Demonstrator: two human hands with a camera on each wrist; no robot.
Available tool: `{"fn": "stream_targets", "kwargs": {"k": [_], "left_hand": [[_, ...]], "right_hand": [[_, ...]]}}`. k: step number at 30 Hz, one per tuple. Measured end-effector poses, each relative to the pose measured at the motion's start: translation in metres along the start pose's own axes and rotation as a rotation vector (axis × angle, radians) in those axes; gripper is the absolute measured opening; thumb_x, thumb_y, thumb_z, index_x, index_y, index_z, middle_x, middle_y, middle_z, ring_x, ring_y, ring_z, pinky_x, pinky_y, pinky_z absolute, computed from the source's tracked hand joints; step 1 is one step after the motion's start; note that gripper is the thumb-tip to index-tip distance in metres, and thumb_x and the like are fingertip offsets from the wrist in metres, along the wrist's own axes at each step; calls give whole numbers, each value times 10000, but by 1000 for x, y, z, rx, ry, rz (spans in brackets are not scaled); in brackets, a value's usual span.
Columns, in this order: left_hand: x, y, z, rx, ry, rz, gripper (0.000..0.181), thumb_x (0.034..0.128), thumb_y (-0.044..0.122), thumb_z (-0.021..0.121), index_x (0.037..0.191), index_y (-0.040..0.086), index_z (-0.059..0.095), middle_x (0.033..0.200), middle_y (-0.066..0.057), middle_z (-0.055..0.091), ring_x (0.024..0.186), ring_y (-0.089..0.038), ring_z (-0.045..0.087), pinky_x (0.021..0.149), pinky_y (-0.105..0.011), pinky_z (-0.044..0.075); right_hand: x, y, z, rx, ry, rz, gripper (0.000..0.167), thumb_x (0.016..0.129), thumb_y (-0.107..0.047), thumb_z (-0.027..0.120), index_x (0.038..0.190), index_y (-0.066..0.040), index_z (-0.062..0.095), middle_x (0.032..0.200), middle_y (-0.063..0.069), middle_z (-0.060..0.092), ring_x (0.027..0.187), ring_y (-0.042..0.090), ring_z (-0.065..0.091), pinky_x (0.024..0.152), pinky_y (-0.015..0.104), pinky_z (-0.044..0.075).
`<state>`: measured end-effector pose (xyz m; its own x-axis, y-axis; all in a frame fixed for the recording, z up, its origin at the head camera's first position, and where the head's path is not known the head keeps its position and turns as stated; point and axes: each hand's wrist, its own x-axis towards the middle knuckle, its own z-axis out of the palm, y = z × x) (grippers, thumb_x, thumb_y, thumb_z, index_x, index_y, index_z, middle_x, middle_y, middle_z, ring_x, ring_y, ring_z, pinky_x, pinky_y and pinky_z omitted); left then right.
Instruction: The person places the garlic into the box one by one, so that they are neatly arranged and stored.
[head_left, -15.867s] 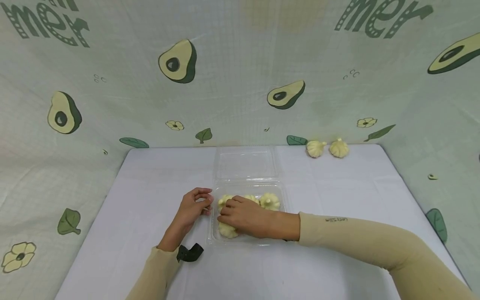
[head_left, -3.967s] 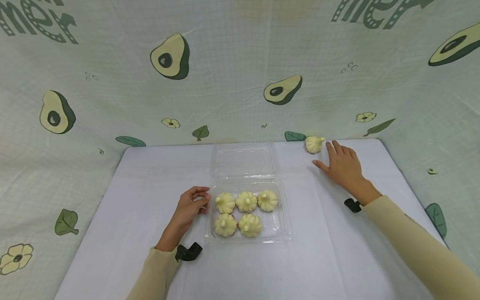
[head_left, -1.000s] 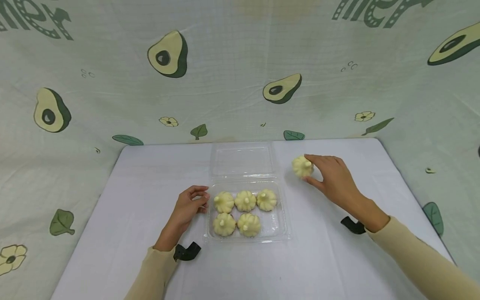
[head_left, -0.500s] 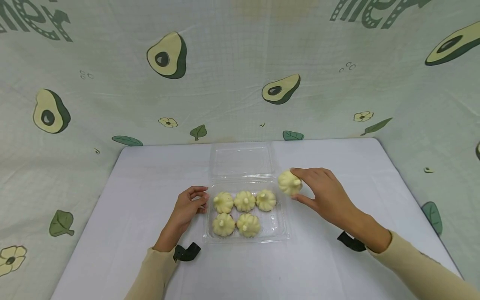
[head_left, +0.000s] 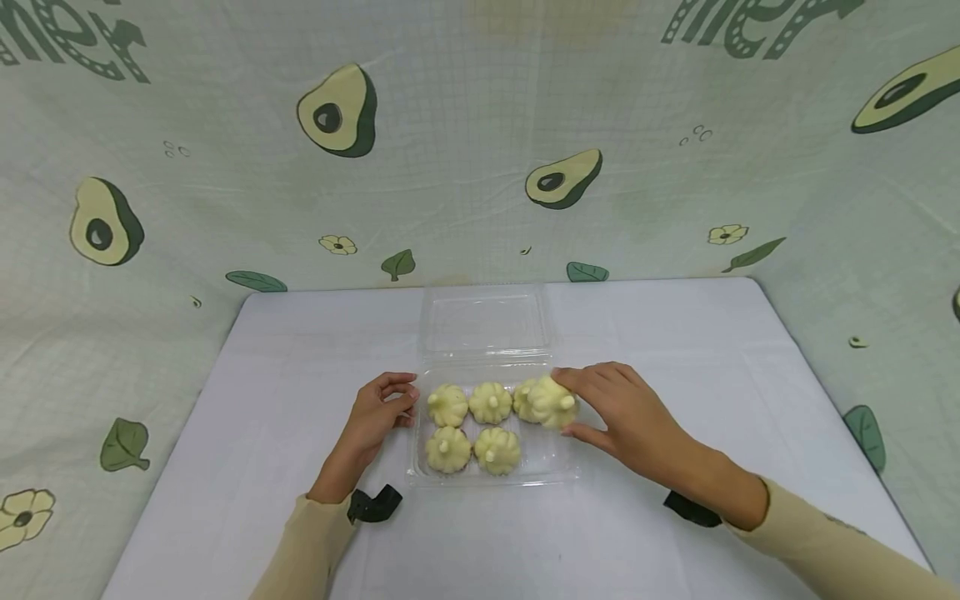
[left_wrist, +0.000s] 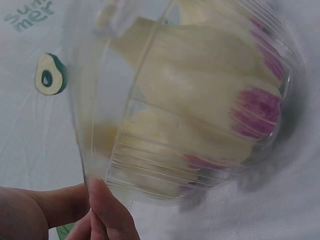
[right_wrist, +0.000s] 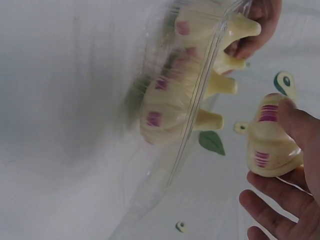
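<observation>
A clear plastic clamshell box (head_left: 551, 467) stands mid-table, holding several pale garlic bulbs (head_left: 498, 451): three in the back row, two in front at left and middle. My left hand (head_left: 378, 408) pinches the box's left rim between thumb and fingers, as the left wrist view shows. Above the box's right side, my right hand (head_left: 626, 417) grips another garlic bulb (head_left: 555, 402) between thumb and fingers. This bulb partly covers the back-right one in the head view. In the right wrist view the held garlic bulb (right_wrist: 270, 145), with purple streaks, hangs apart from the box.
The box's lid (head_left: 483, 321) lies folded back toward the rear of the white table (head_left: 315, 333). Behind the table hangs a cloth backdrop (head_left: 457, 125) printed with avocados. A black strap piece (head_left: 375, 504) shows at my left wrist.
Two bulbs stood at the table's back right earlier; both have left that place. My right hand took the last one and brought it left and forward over the box. The left hand stays put.
</observation>
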<state>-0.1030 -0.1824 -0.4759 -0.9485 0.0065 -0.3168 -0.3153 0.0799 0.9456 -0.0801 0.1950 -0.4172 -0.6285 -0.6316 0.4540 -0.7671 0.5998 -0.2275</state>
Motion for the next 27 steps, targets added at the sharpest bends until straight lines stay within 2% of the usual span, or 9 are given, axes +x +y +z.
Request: {"fn": "stream_targets", "kwargs": {"k": [9, 18, 27], "left_hand": [[0, 1, 1, 1, 5, 2, 341, 1048, 3, 629, 1374, -79, 572, 1045, -61, 638, 772, -119, 616, 636, -222, 586], [0, 2, 1, -4, -3, 6, 340, 1049, 4, 628, 1373, -77, 570, 1050, -63, 634, 778, -124, 615, 640, -223, 586], [-1, 1, 0, 0, 6, 1, 336, 1051, 5, 626, 1374, -70, 574, 1050, -63, 631, 776, -124, 612, 635, -221, 586]], "right_hand": [[-3, -9, 8, 15, -48, -25, 778, 758, -304, 958, 1427, -91, 621, 1370, 12, 680, 1153, 248, 648, 1024, 457, 501], [-7, -11, 14, 12, -57, -67, 764, 774, -326, 931, 1423, -76, 613, 1315, 29, 705, 1144, 246, 665, 995, 466, 539], [-11, -11, 21, 11, -83, -82, 713, 793, -354, 912, 1390, -80, 636, 1332, 21, 702, 1155, 227, 656, 993, 440, 532]]}}
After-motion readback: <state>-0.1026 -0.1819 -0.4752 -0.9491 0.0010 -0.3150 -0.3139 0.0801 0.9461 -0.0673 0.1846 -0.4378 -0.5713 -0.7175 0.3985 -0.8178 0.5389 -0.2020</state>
